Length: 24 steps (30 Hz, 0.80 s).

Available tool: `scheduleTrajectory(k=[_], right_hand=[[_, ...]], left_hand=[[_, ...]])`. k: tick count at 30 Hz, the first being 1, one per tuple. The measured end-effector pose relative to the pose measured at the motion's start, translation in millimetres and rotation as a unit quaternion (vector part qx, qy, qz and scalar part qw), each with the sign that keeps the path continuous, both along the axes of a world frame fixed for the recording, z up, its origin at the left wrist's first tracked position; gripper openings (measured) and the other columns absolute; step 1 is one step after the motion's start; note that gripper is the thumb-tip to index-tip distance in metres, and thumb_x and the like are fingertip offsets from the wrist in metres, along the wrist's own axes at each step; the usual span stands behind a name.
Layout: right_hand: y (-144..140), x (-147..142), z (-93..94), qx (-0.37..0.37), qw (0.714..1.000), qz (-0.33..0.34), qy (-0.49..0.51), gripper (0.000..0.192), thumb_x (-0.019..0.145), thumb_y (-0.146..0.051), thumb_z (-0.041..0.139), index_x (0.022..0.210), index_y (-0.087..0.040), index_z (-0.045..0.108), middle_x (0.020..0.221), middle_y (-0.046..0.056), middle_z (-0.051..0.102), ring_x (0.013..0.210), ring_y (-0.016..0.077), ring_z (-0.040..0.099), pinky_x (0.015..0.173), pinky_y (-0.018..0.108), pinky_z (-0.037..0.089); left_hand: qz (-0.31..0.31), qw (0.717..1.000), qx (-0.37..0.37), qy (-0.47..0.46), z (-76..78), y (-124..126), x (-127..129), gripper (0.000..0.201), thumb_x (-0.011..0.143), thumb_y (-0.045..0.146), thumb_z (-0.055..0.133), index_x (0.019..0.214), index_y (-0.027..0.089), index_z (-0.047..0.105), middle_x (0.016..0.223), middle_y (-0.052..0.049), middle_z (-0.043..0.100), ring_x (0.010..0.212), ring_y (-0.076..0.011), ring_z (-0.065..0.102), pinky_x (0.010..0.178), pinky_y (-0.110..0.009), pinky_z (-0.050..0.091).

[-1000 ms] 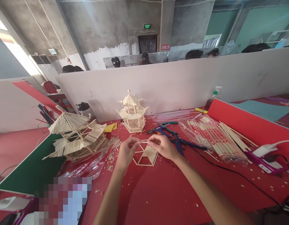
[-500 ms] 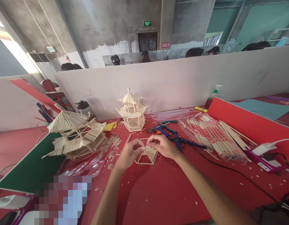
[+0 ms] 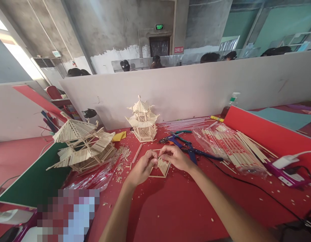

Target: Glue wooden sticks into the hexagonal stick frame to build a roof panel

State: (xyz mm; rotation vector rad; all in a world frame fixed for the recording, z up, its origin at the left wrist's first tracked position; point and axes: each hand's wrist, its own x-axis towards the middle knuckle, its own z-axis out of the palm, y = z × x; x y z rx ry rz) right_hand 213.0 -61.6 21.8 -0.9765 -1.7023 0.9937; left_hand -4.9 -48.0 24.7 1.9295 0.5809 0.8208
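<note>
The left hand (image 3: 142, 168) is curling nearly closed, its thumb and fingers meeting the tips of the right hand (image 3: 177, 158), which is pinching with a narrow gap; whether either is gripping a small piece there I cannot tell. Both are hovering over the flat stick frame (image 3: 163, 165), which is lying on the red surface (image 3: 180, 208), partly slatted and partly open. The step in hand seems to be fingertip work on some tiny part above it; the next move would be calling for a steady pinch and care not to be nudging the frame. Just beyond, pliers (image 3: 192, 156) are lying near the right hand, a small stick pagoda (image 3: 142, 126) is standing upright, and bagged sticks (image 3: 228, 144) are spreading rightward.
</note>
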Motion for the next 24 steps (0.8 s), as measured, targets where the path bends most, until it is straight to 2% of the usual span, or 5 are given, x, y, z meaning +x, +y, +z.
scheduleTrajectory(k=[6, 11, 14, 16, 24], right_hand=[[-1.1, 3.1, 3.9, -0.005, 1.000, -0.006, -0.006, 0.024, 0.091, -0.044, 0.071, 0.091, -0.021, 0.072, 0.087, 0.002, 0.071, 0.079, 0.0179, 0.062, 0.071, 0.028, 0.048], [-1.3, 6.3, 6.7, -0.007, 1.000, -0.020, -0.011, 0.026, 0.091, -0.047, 0.071, 0.091, -0.021, 0.072, 0.084, 0.002, 0.068, 0.071, 0.0160, 0.059, 0.064, 0.027, 0.045], [-1.0, 7.3, 8.0, -0.007, 0.999, -0.030, -0.011, 0.027, 0.090, -0.048, 0.072, 0.091, -0.021, 0.071, 0.083, 0.002, 0.068, 0.071, 0.0161, 0.058, 0.064, 0.027, 0.046], [-0.7, 7.5, 8.6, -0.007, 0.999, -0.037, -0.013, 0.028, 0.090, -0.048, 0.072, 0.091, -0.020, 0.072, 0.084, 0.002, 0.069, 0.071, 0.0164, 0.059, 0.064, 0.027, 0.046], [-0.2, 5.7, 7.4, -0.006, 0.998, -0.045, -0.032, 0.028, 0.090, -0.048, 0.071, 0.091, -0.020, 0.073, 0.086, 0.004, 0.072, 0.073, 0.0176, 0.061, 0.066, 0.028, 0.046]], left_hand=[[0.033, 0.998, 0.043, 0.016, 1.5, -0.6, -0.6, 0.033, 0.106, 0.052, 0.040, 0.094, 0.022, 0.049, 0.083, -0.001, 0.056, 0.075, -0.0160, 0.053, 0.071, -0.028, 0.046], [0.189, 0.979, 0.072, -0.003, -3.3, 15.7, -9.5, 0.022, 0.105, 0.041, 0.046, 0.094, 0.022, 0.048, 0.085, 0.001, 0.053, 0.075, -0.0145, 0.050, 0.071, -0.027, 0.042], [0.262, 0.962, 0.083, -0.009, -6.5, 24.6, -15.7, 0.012, 0.101, 0.034, 0.053, 0.101, 0.022, 0.050, 0.092, -0.001, 0.058, 0.081, -0.0156, 0.055, 0.075, -0.028, 0.043], [0.260, 0.962, 0.086, -0.003, -6.5, 25.5, -16.5, 0.010, 0.099, 0.031, 0.055, 0.103, 0.022, 0.054, 0.095, -0.002, 0.062, 0.086, -0.0168, 0.059, 0.080, -0.029, 0.046], [0.133, 0.988, 0.077, 0.027, -2.8, 10.2, 2.9, 0.016, 0.098, 0.036, 0.060, 0.095, 0.021, 0.065, 0.091, -0.003, 0.070, 0.084, -0.0168, 0.064, 0.079, -0.027, 0.049]])
